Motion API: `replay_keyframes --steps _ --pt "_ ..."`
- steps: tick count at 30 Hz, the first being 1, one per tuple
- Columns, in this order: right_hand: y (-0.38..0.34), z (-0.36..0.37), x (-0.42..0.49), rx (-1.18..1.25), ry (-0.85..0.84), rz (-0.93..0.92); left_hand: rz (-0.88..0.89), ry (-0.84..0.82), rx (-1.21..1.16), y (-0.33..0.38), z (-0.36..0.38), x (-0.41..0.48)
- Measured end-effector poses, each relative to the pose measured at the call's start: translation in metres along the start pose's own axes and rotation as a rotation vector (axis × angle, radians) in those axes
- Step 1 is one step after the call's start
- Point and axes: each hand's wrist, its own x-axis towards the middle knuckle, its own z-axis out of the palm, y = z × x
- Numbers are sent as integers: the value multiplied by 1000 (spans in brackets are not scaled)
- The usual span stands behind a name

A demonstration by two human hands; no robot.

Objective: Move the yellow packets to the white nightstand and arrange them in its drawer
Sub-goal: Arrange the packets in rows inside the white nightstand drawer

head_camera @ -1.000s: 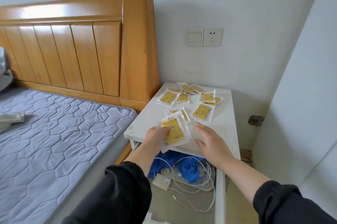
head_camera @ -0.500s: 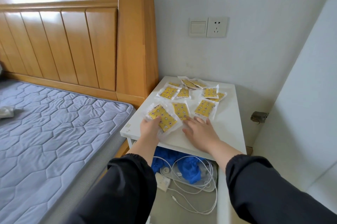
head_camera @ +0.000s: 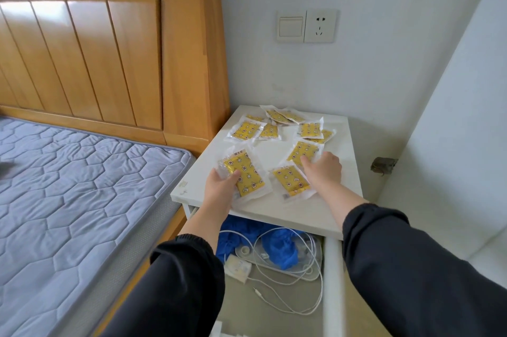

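Several yellow packets lie scattered on top of the white nightstand [head_camera: 326,207]. My left hand [head_camera: 220,190] grips a small stack of packets [head_camera: 245,176] near the front left of the top, thumb over it. My right hand [head_camera: 322,172] lies on the top with its fingertips on a packet [head_camera: 303,151] further back; whether it pinches that packet is unclear. Another packet [head_camera: 290,181] lies between my hands. More packets [head_camera: 285,125] sit at the back. The drawer [head_camera: 333,282] below is pulled open.
The open drawer holds blue cloth items [head_camera: 279,247], white cables [head_camera: 290,279] and a small white adapter [head_camera: 237,268]. A wooden bed headboard [head_camera: 192,48] and grey mattress [head_camera: 76,186] stand to the left. A wall socket [head_camera: 319,25] is above; a white wall closes the right side.
My left hand has shifted the stack it holds leftward on the top. My right hand has reached further back onto a packet, leaving one packet lying between my hands.
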Motion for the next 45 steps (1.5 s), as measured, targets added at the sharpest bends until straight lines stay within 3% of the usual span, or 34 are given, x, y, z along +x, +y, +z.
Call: replay_keyframes --steps 5,12,15,20,24,27,32,36,39,45 --pt "-10 13 20 -187 -20 124 123 21 252 0 6 -7" --pt "-15 15 37 -235 -25 206 115 9 244 1 3 -5" --pt "-17 4 46 -165 -84 246 112 19 227 1 3 -6" --pt "-8 -13 51 114 -7 229 98 27 187 2 3 -7" --pt "-16 -35 42 309 153 52 91 39 185 3 3 -8" --pt "-28 -42 20 408 113 -21 88 41 184 4 3 -10" --pt "-14 -24 -21 68 -96 -37 98 33 187 6 3 -14" --pt "-6 -23 -33 -240 -71 -108 109 29 193 7 4 -17" --pt "-12 -27 -24 -290 -137 -70 109 22 194 7 4 -16" --pt "-39 -25 -18 -327 -453 -28 121 23 213 6 3 -14"
